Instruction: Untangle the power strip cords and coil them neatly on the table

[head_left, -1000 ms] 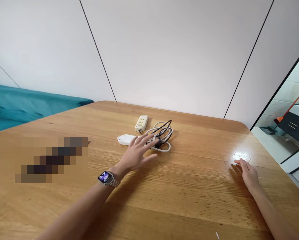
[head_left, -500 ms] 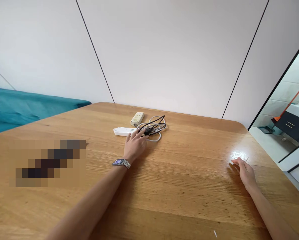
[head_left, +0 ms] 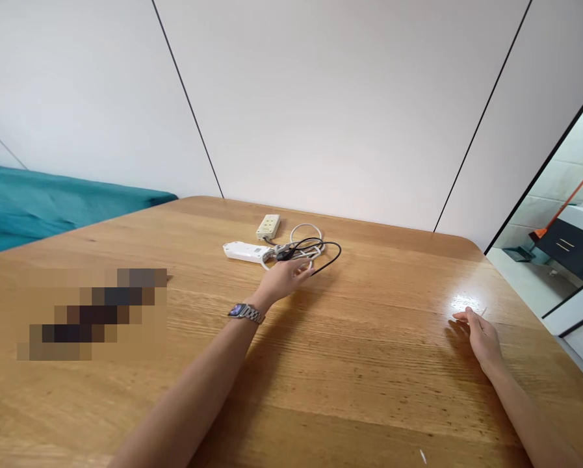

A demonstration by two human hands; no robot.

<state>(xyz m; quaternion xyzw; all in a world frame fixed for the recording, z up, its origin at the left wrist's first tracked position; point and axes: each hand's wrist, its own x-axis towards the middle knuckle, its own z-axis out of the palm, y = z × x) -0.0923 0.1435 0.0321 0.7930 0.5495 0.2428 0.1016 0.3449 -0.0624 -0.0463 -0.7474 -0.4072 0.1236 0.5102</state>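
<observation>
Head view: the left hand (head_left: pixel 284 281), with a watch (head_left: pixel 245 312) on its wrist, reaches across the counter (head_left: pixel 379 364). Its fingertips touch the cable bundle (head_left: pixel 307 244) at its 1 o'clock, where a black cable (head_left: pixel 337 252) loops out. I cannot tell whether its grip is closed on a cable. A white power strip (head_left: pixel 242 251) lies at 11 o'clock of that hand, with a beige power strip (head_left: pixel 268 227) beyond it. The right hand (head_left: pixel 482 336) lies flat at 4 o'clock, its grip apart.

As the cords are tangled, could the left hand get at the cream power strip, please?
Probably yes: the left hand is at the cable tangle, and the cream power strip lies uncovered just beyond it.
</observation>
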